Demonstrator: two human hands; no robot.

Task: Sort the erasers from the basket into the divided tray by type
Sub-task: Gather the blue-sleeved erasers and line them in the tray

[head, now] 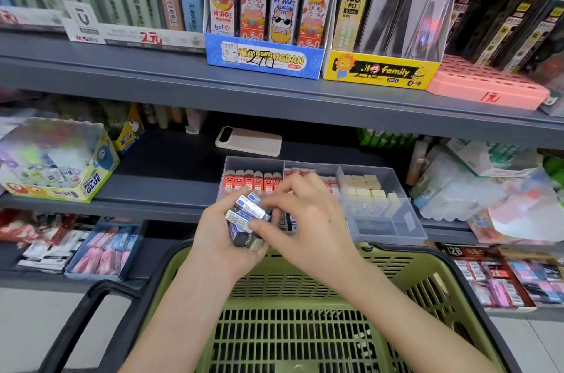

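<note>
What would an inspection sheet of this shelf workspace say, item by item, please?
Surface: grey shelf carrying the divided tray.
Job's things: tray holds red-sleeved erasers left, cream erasers right; green basket below.
Clutter: phone behind the tray; glue box at left.
Fingers: left hand grips a bundle of blue-and-white erasers; right hand pinches the top one.
Cables: nothing seen.
Surroundings: upper shelf stocked with stationery.

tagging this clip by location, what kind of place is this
Most likely a stationery shop: grey shelves carry display boxes of pencil leads with handwritten price labels, and a green shopping basket sits below.
</note>
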